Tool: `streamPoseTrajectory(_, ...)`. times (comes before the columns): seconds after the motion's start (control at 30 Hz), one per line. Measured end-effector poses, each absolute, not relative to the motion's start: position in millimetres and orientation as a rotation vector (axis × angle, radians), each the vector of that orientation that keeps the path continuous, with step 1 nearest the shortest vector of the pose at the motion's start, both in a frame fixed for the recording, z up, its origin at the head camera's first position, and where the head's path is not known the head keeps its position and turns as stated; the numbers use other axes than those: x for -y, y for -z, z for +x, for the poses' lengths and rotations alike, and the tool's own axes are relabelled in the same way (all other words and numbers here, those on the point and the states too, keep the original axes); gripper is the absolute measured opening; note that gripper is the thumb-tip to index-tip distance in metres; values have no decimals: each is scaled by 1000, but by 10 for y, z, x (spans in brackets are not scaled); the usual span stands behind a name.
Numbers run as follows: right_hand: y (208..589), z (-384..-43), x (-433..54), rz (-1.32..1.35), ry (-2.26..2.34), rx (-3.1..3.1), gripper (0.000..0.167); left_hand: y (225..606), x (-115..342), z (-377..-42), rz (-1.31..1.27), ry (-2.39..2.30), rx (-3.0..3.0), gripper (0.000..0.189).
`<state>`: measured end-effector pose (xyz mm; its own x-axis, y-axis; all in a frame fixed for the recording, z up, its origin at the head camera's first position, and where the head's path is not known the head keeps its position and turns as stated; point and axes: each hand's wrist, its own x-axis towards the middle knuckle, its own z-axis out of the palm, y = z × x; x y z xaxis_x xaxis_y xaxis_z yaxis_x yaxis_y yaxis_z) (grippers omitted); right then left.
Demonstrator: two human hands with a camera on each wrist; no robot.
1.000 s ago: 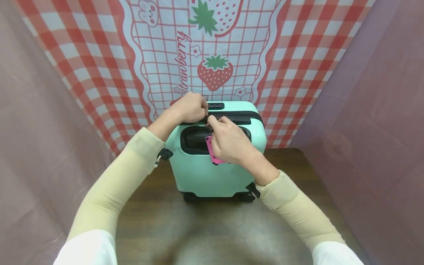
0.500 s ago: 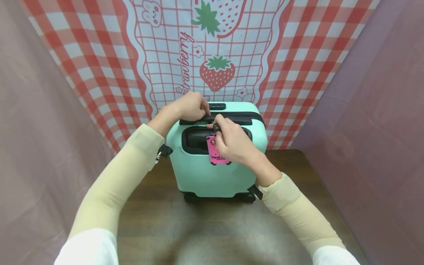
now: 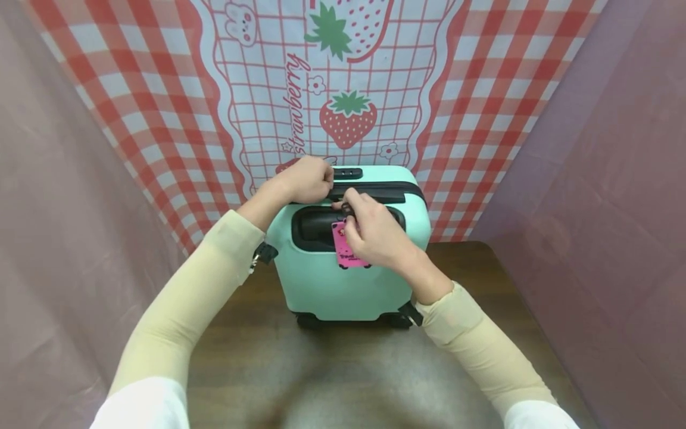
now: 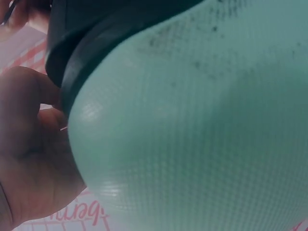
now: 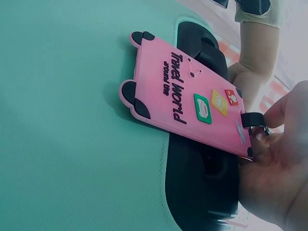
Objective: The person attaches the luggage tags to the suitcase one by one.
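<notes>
A mint-green suitcase [image 3: 343, 289] stands upright, with a black handle [image 3: 388, 193] across its top. My left hand [image 3: 306, 179] curls its fingers down at the handle's left part; in the left wrist view its thumb and fingers meet the black edge, fingertips partly hidden. A pink luggage tag [image 5: 178, 94] reading "Travel around the world" hangs over the black recess [image 3: 313, 229] on the suitcase front. My right hand [image 3: 375, 229] pinches the tag's black strap [image 5: 252, 119] between thumb and fingers, close to the handle.
A black combination lock [image 3: 349, 173] sits on the suitcase top behind the handle. The suitcase stands on a brown wooden surface [image 3: 332, 375]. A strawberry-print cloth [image 3: 348, 65] hangs close behind it, and pinkish sheets [image 3: 584, 149] flank both sides.
My right hand has turned slightly at the strap, so more of the pink tag's face shows than a second ago. The left hand stays at the handle with only a small shift.
</notes>
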<state>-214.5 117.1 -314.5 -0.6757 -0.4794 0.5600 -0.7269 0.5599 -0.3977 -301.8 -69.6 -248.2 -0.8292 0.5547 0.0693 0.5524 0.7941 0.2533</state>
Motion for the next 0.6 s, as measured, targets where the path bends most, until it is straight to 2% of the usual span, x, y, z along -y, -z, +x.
streamPoseTrajectory(0.13,3144,-2145,-1169,974,-863,2418,12,2502,739,-3039,869,-575,-2926,17)
streamPoseTrajectory(0.3,3157,-2146,-1182,982,-900,2422,12,2497,791,-3047,749,-810,-2756,25)
streamPoseTrajectory(0.6,3086,-2187,-1267,985,-966,2266,18,2500,763,-3048,686,-909,-2738,19)
